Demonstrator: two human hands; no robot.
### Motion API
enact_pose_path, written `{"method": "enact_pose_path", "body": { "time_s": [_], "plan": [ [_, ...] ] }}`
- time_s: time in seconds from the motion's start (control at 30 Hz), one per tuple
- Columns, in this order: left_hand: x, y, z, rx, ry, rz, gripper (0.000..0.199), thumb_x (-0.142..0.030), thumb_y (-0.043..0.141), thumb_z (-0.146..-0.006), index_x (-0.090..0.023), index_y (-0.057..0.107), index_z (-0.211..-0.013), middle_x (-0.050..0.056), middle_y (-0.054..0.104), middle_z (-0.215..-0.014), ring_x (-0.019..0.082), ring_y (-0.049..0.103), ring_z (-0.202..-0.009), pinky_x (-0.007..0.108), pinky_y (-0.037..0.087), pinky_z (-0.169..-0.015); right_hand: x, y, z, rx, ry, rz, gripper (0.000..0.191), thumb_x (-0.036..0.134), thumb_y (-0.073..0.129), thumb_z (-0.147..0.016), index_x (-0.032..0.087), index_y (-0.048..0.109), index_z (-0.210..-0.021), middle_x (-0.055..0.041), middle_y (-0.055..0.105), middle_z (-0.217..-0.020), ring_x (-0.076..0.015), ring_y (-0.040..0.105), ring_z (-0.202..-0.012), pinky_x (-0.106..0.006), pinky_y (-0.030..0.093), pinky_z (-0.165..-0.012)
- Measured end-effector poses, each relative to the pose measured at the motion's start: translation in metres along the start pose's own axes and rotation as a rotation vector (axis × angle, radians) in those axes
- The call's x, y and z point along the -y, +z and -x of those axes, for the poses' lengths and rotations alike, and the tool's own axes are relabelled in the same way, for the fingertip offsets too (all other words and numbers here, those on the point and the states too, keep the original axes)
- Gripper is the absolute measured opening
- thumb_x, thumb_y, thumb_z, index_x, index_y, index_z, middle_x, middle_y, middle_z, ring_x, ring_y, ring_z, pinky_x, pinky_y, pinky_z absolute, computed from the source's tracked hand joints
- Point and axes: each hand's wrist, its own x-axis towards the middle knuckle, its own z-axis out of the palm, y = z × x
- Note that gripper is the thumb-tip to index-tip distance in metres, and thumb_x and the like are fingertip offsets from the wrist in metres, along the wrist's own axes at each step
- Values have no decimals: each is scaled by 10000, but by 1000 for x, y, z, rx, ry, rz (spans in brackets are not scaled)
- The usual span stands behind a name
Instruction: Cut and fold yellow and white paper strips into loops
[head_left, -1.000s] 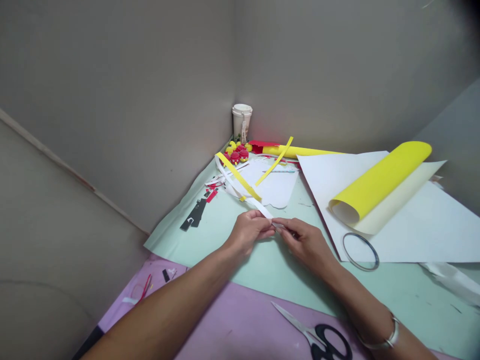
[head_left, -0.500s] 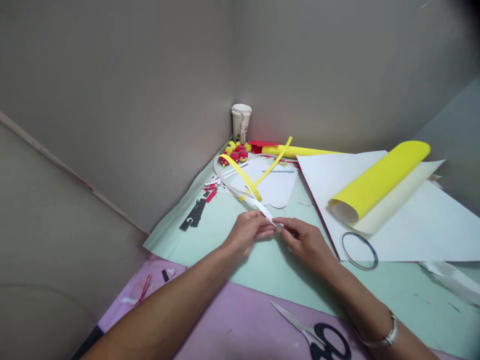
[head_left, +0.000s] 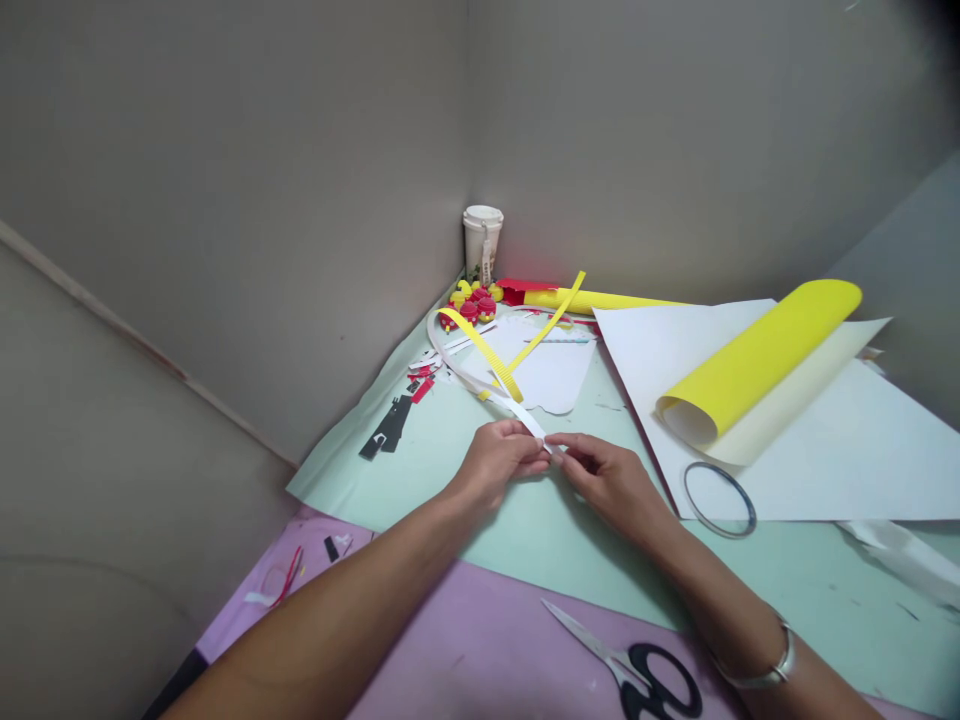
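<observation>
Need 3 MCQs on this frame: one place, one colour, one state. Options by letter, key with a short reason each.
1. Where do the scissors lie?
A. on the purple sheet, near the right arm
B. inside the cup
C. on the yellow roll

2. What colour is the strip that both hands pinch?
A. black
B. white
C. red

3. How is the yellow sheet?
A. flat
B. crumpled into a ball
C. curled into a loose roll

Key:
1 A: the scissors rest on the purple sheet at the bottom edge, beside the right forearm.
2 B: the left hand and right hand meet on the near end of a white strip that loops back toward the corner.
3 C: the sheet curls over itself, its open end showing, on the white paper.
</observation>
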Motion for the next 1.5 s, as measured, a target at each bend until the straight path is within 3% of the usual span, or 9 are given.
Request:
{"method": "enact_pose_path", "body": {
  "time_s": [0.33,0.6,1.0,1.23,1.5],
  "plan": [
    [5,1,-3,-27,23,-14,87,-24,620,-700,-88,644,-753,82,677,-761,130,663,-701,233,567,-719,0,0,1,4,8,-27,354,390,574,-826,204,735,-1081,-54,729,-848,-178,605,-711,-293,461,-665],
    [3,2,-2,-26,33,-4,66,-50,645,-727,-86,654,-782,97,690,-768,139,671,-719,248,567,-744,-1,-6,-2,22,51,-65,435,416,591,-828,216,661,-1208,10,647,-700,-151,533,-626,-279,420,-626],
    [5,3,0,-6,38,29,83,-60,672,-718,-99,661,-790,105,713,-796,152,690,-733,247,568,-746,1,-7,-2,-1,100,-98,375,445,558,-839,183,692,-1072,0,617,-653,-165,551,-624,-282,429,-608],
    [0,-3,-6,-61,71,45,48,-48,671,-716,-84,681,-747,95,699,-762,135,677,-703,223,567,-716,-2,-19,-4,123,74,37,331,420,555,-836,205,721,-1026,-4,667,-653,-159,565,-596,-266,406,-560],
    [-4,-12,-15,-108,88,96,69,-18,652,-730,-68,671,-774,114,707,-804,144,691,-712,233,581,-727,-21,-51,14,243,252,-77,315,401,598,-812,227,731,-1038,-7,711,-701,-165,620,-612,-271,480,-589]
  ]
}}
